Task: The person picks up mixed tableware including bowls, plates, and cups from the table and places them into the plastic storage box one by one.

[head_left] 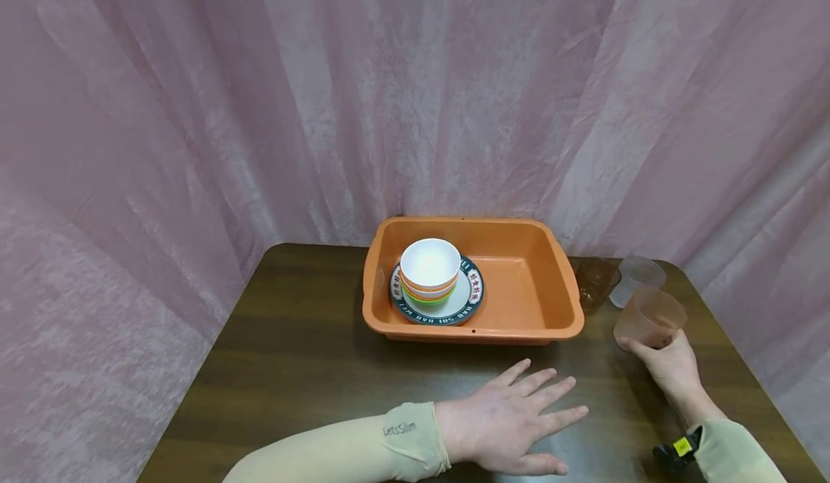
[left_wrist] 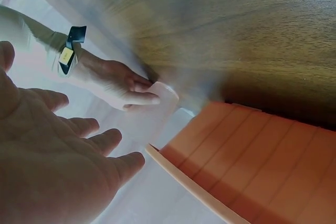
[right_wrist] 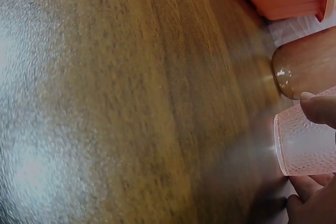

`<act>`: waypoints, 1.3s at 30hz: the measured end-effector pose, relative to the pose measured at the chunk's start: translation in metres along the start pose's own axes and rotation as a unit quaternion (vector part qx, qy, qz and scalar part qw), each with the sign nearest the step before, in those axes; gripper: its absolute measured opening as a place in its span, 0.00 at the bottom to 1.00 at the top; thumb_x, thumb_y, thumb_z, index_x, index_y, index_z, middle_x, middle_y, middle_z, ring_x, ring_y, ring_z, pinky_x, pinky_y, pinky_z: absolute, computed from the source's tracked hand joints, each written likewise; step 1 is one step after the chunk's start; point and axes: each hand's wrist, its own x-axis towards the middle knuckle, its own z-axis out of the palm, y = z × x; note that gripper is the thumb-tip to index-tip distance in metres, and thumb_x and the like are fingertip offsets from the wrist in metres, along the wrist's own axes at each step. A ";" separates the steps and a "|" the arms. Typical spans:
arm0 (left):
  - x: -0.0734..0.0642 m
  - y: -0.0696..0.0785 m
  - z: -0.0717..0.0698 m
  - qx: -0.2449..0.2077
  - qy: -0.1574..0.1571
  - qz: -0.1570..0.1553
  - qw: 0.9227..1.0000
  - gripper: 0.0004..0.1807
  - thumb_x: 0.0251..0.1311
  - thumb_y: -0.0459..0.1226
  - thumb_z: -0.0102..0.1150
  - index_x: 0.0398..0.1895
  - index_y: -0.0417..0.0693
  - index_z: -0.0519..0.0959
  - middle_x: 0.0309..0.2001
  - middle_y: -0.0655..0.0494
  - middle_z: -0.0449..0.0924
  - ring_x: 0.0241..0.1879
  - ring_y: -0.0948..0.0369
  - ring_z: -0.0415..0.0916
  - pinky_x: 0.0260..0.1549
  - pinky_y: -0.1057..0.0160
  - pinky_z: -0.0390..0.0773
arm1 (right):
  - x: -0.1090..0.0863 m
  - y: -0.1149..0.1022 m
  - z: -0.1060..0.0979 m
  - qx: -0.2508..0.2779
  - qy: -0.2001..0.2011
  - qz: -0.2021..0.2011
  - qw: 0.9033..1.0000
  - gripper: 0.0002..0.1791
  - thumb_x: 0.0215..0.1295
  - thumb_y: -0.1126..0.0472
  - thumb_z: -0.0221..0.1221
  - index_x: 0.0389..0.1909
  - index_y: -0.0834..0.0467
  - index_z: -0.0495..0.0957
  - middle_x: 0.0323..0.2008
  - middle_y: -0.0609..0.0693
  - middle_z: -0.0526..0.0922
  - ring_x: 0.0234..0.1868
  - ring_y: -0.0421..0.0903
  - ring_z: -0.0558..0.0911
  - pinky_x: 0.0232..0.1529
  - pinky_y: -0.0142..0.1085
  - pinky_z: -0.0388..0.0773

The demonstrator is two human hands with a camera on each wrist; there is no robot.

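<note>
My right hand (head_left: 677, 371) grips a translucent pinkish cup (head_left: 648, 318) at the table's right side, thumb on its near left and fingers around the other side. In the right wrist view the same cup (right_wrist: 304, 142) shows a dimpled wall. Behind it stand a brown see-through cup (head_left: 593, 285) and a clear cup (head_left: 637, 281). My left hand (head_left: 502, 422) is spread with straight fingers over the near part of the table, holding nothing. In front of it lies an orange basin (head_left: 519, 281), with a stack of bowls (head_left: 430, 267) on a dark-rimmed plate (head_left: 470, 303) inside, at the left.
The dark wooden table (head_left: 292, 353) carries everything. A pink curtain (head_left: 415, 94) hangs right behind its far edge and along both sides. The brown cup stands close by the basin's right wall. A black band with a yellow tag (head_left: 681, 445) sits on the right wrist.
</note>
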 end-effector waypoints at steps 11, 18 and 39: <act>-0.006 0.003 0.001 -0.002 0.018 -0.011 1.000 0.42 0.70 0.72 0.26 0.83 0.73 0.42 0.83 0.61 0.34 0.81 0.59 0.33 0.77 0.50 0.40 | -0.008 0.002 0.000 0.005 -0.003 0.003 1.000 0.46 0.64 0.53 0.72 0.71 0.71 0.59 0.55 0.67 0.75 0.40 0.28 0.70 0.36 0.25 0.70; -0.011 -0.004 -0.004 0.007 0.033 -0.018 0.999 0.42 0.70 0.72 0.26 0.83 0.72 0.43 0.83 0.60 0.38 0.81 0.58 0.35 0.77 0.50 0.40 | -0.013 -0.008 -0.011 -0.003 -0.006 -0.020 1.000 0.29 0.64 0.52 0.72 0.54 0.66 0.70 0.39 0.52 0.77 0.34 0.33 0.73 0.31 0.30 0.71; -0.061 -0.067 -0.029 -0.032 0.070 -0.058 0.995 0.41 0.74 0.68 0.28 0.84 0.64 0.48 0.83 0.52 0.39 0.81 0.52 0.35 0.76 0.46 0.41 | -0.030 -0.097 -0.040 -0.005 -0.092 -0.065 0.994 0.53 0.68 0.48 0.68 0.80 0.65 0.47 0.39 0.55 0.81 0.39 0.27 0.74 0.35 0.23 0.75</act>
